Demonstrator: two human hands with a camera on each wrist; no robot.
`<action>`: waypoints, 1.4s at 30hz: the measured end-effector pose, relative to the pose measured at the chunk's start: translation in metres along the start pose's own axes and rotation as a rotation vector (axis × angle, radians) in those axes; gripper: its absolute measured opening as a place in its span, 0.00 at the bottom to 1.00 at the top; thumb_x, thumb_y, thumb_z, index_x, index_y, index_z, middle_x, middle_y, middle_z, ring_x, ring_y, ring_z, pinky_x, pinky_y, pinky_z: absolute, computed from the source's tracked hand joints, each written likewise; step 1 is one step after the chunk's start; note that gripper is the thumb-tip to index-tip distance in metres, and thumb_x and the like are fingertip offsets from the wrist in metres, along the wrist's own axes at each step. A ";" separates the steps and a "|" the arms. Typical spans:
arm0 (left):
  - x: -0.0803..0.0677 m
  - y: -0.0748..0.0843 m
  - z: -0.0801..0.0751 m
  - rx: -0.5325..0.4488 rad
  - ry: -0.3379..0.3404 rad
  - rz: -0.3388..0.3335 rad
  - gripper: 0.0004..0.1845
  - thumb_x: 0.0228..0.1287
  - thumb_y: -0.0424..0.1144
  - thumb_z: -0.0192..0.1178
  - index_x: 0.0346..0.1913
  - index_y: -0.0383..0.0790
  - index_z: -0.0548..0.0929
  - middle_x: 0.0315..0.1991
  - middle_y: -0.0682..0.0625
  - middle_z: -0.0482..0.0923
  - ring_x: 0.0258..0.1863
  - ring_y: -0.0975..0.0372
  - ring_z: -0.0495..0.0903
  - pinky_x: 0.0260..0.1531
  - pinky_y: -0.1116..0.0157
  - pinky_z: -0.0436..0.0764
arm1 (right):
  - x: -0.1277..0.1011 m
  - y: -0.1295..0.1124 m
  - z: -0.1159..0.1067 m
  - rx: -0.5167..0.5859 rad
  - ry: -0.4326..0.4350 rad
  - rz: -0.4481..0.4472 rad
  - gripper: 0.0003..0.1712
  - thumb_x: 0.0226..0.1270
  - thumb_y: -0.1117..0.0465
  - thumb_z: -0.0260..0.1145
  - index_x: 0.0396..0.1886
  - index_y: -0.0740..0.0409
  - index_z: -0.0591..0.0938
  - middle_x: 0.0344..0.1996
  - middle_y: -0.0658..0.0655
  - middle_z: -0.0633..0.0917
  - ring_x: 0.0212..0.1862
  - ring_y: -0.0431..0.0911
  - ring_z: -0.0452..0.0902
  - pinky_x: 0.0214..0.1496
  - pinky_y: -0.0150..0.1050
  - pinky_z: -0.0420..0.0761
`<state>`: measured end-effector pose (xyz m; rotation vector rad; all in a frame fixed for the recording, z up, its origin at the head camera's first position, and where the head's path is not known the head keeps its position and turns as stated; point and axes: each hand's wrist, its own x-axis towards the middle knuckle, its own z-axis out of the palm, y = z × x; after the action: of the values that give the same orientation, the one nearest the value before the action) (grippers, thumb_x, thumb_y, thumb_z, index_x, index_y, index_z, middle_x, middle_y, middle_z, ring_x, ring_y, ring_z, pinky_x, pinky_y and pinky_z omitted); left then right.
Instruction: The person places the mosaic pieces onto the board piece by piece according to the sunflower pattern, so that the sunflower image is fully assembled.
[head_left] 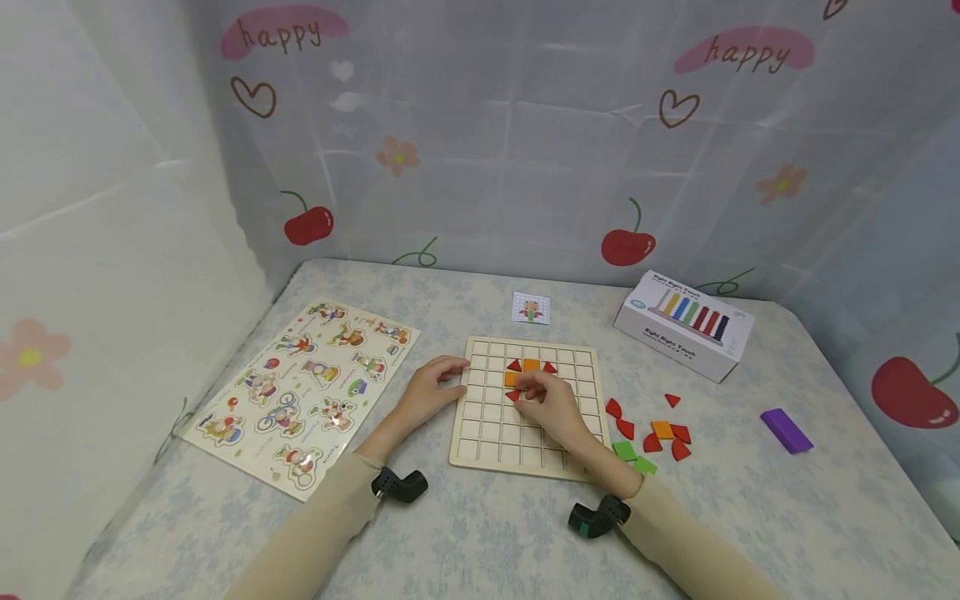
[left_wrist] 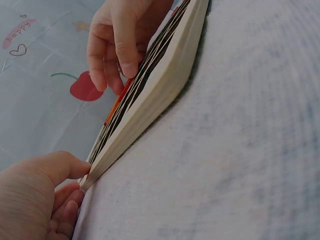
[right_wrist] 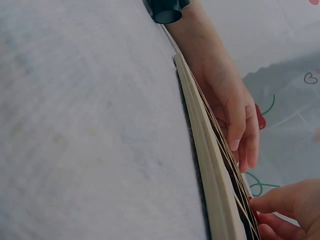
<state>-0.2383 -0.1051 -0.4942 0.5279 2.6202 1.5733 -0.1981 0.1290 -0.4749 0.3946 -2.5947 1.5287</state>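
Observation:
A wooden grid board lies flat on the table in the head view. Two red triangles and orange squares sit in its upper cells. My right hand is over the board's middle and pinches a red triangle against the grid. The right wrist view shows its thumb and curled fingers at the board's edge. My left hand rests with relaxed fingers on the board's left edge. In the left wrist view its thumb touches the board's rim.
Loose red, orange and green pieces lie right of the board. Farther right lies a purple block. A white toy box stands at the back right, with a small pattern card behind the board. An animal puzzle board lies left.

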 end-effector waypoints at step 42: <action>-0.002 -0.002 0.000 -0.011 -0.009 0.021 0.22 0.62 0.35 0.62 0.61 0.42 0.77 0.60 0.47 0.75 0.57 0.55 0.76 0.60 0.56 0.75 | -0.057 0.081 -0.169 -0.265 0.265 0.402 0.22 0.65 0.61 0.64 0.57 0.64 0.76 0.50 0.66 0.81 0.43 0.46 0.69 0.33 0.16 0.74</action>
<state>-0.2369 -0.1064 -0.4960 0.5619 2.6063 1.5870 -0.1721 0.3228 -0.4728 -0.3505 -2.7106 1.1957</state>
